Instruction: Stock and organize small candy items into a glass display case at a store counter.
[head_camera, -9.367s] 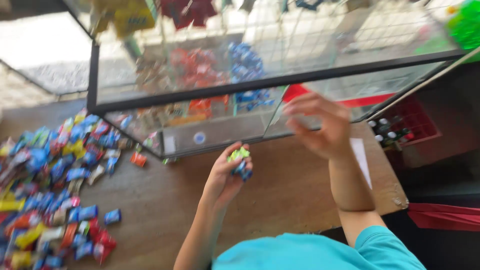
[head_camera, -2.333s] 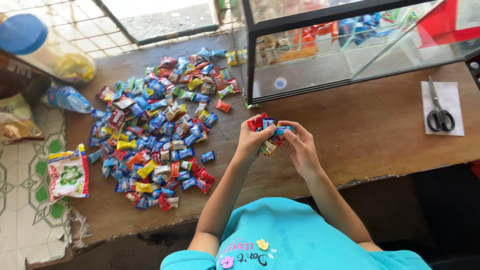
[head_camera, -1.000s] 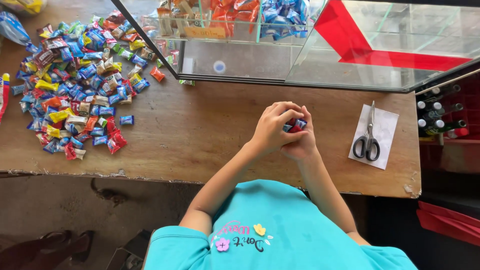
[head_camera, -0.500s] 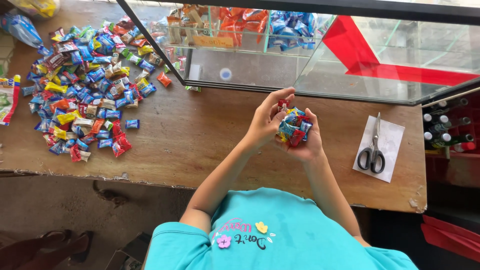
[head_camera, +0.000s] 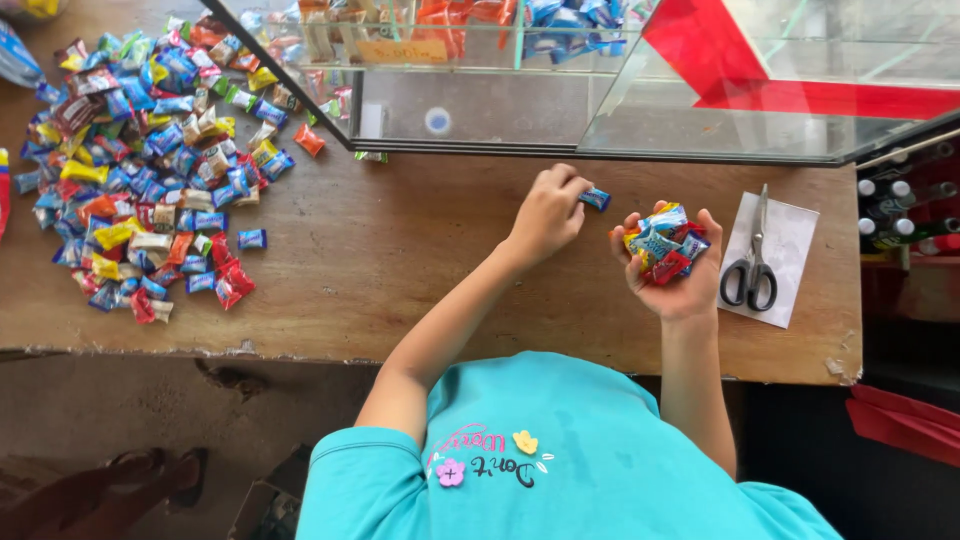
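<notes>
The left hand pinches a single small blue-wrapped candy between fingertips and thumb, just above the worn brown wooden table, while the right hand, palm up and fingers curled, cups a heaped handful of bright blue, red and yellow wrapped sweets. The blue piece sits at the left hand's fingertips, just beside the loaded right palm, with a narrow gap of bare wood between them. The handful looks overfull: a tilt of the wrist or a loosening of the curled fingers could let wrappers slide off onto the table, or past its near edge to the floor below. The light two-finger hold on the single candy could also slip, its glossy wrapper giving little purchase. A pair of black-handled scissors lies on a white slip of paper just to the right of the cupped hand, close enough for spilled sweets to land among the blades. A large heap of mixed wrapped candies lies well apart at the table's left, before a glass display case with black frame.
</notes>
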